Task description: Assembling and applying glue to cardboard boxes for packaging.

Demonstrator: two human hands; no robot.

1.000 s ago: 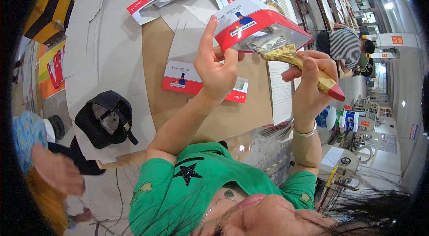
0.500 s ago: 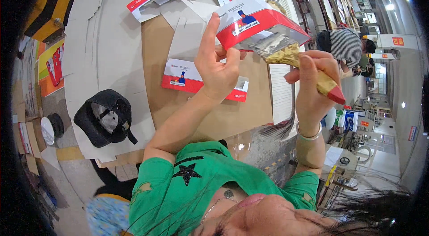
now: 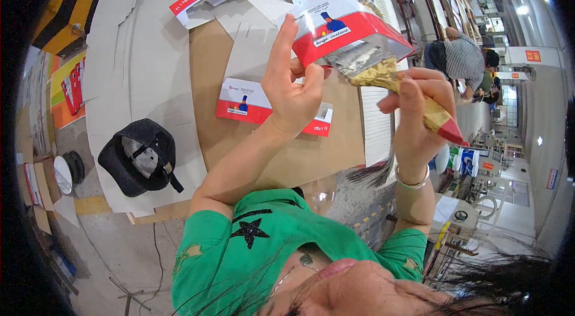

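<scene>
Over the brown-topped desk (image 3: 206, 100), I have my left grip (image 3: 293, 91) holding a red-and-white carton (image 3: 371, 29) aloft, my right grip (image 3: 416, 118) pinching the paintbrush (image 3: 381, 74) by its handle, leaving its head free.

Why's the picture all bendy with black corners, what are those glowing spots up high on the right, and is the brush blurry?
The wide fisheye head view bends straight edges and goes black around its rim; in the head view, those spots are white glowing ceiling lamps; also in the head view, the yellow-handled, red-tipped brush and the red-and-white cardboard carton look fairly sharp.
</scene>
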